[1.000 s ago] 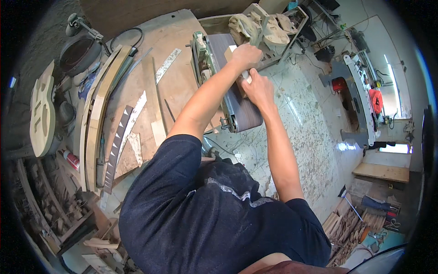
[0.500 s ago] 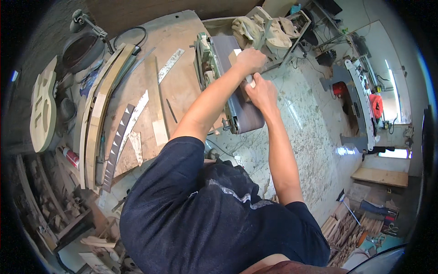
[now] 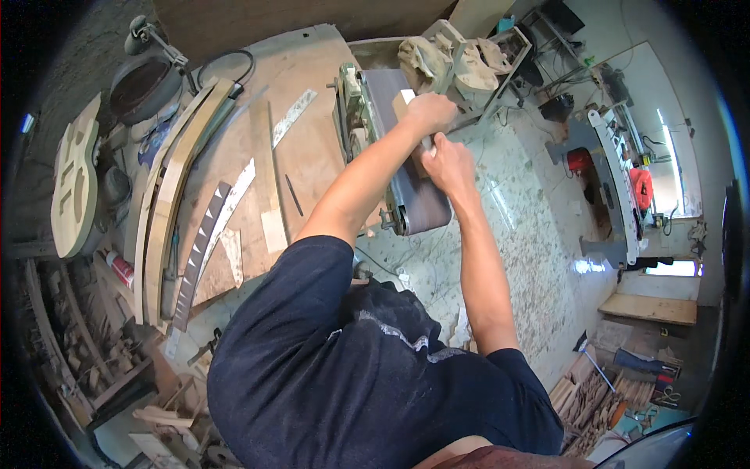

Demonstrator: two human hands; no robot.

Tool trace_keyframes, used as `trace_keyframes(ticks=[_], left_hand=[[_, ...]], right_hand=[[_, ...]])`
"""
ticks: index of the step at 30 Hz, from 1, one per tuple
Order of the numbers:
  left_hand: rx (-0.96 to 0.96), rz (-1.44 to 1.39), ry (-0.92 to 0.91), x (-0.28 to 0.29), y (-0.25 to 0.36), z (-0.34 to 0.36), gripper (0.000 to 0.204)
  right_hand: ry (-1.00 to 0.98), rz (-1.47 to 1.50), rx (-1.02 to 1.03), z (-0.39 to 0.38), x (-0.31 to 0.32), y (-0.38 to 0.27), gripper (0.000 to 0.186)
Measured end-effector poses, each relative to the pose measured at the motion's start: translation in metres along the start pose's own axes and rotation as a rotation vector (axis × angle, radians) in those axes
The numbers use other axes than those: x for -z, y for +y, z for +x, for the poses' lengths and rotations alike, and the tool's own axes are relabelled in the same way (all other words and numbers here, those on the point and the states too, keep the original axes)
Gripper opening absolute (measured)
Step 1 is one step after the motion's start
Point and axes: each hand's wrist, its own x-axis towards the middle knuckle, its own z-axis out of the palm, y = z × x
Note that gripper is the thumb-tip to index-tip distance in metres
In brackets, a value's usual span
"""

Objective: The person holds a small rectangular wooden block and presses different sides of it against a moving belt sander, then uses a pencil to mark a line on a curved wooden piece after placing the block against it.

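Observation:
A belt sander point(image 3: 426, 205) with a purple-brown belt stands at the right edge of the workbench; its near end looks streaked, as if running. My left hand point(image 3: 431, 114) is wrapped over a pale wooden piece point(image 3: 404, 100), whose blocky end sticks out past the fingers above the belt. Nearer to me, my right hand point(image 3: 451, 162) is closed round the same piece, thumb up against the left hand. Most of the piece is hidden beneath both hands, so I cannot tell its full shape. It appears to rest on the belt.
On the workbench point(image 3: 308, 62) lie a pencil point(image 3: 294, 195), a dark inlaid fretboard strip point(image 3: 201, 254), white templates and long curved wooden strips point(image 3: 168, 199). A carved guitar body point(image 3: 76, 184) stands at left. Beyond the sander are a cloth bag point(image 3: 420, 62) and a rack point(image 3: 512, 51).
The view has shifted slightly, with the bench and sander sitting a little lower. Both hands keep their grip on the wooden piece with little other visible movement.

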Motion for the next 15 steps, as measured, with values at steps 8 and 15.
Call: trace_keyframes(ticks=[8, 15], left_hand=[[-0.036, 0.021, 0.025, -0.0013, -0.0006, -0.0046, 0.022], [0.0, 0.019, 0.055, -0.0017, 0.001, -0.0045, 0.021]], right_hand=[[0.006, 0.007, -0.033, -0.0025, 0.0037, -0.0054, 0.038], [-0.021, -0.021, -0.06, -0.0032, 0.0061, -0.0059, 0.04]])
